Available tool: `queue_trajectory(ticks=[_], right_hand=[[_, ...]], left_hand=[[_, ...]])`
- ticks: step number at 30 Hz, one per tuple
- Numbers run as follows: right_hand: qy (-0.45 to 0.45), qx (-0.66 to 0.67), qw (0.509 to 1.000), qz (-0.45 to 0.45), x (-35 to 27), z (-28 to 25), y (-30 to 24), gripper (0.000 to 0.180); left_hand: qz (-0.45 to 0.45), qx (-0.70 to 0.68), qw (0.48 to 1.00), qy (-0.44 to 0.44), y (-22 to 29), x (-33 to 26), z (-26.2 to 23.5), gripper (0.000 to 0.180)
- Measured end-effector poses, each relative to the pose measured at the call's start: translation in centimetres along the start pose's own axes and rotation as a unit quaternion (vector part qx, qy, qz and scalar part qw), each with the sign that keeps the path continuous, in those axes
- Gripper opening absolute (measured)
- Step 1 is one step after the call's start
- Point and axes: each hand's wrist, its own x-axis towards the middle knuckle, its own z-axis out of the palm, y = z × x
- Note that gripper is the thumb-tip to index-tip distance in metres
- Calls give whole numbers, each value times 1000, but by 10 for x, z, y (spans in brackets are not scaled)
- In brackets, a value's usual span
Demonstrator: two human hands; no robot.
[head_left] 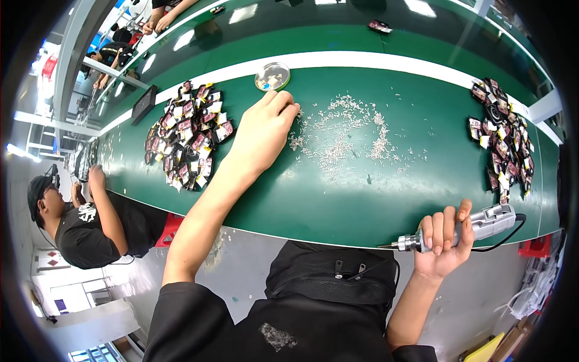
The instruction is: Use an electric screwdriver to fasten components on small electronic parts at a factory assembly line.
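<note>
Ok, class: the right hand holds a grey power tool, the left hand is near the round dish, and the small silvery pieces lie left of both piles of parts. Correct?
No: the head view shows the small silvery pieces between the left pile and the right pile. The right hand does hold the grey power tool, with the left hand near the round dish.

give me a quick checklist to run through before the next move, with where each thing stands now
1. Power screwdriver gripped in the right hand: ok.
2. Screwdriver bit away from the left hand: ok, well apart.
3. Round dish standing flat with pieces inside: ok.
4. Small silvery parts gathered together: not ok, scattered loose across the green bench.
5. Left hand holding a piece: cannot tell, its fingertips are hidden.
6. Screwdriver clear of the right-side pile: cannot tell, they nearly meet in this view.
</note>
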Motion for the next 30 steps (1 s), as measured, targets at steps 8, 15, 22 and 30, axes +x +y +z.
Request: queue_trajectory(ticks=[8, 15, 22, 30], right_hand=[[-11, 11, 1000, 12, 2, 1, -1, 9], [-2, 6, 1000, 12, 0, 0, -3, 10], [5, 6, 1000, 17, -1, 4, -1, 10], [42, -17, 999, 5, 4, 8, 0, 11]], left_hand=[[73, 57, 995, -27, -1, 3, -3, 17], [57, -40, 997, 23, -7, 7, 1, 9], [-105, -155, 982, 26, -3, -5, 1, 4], [-136, -346, 927, 55, 68, -35, -15, 5]])
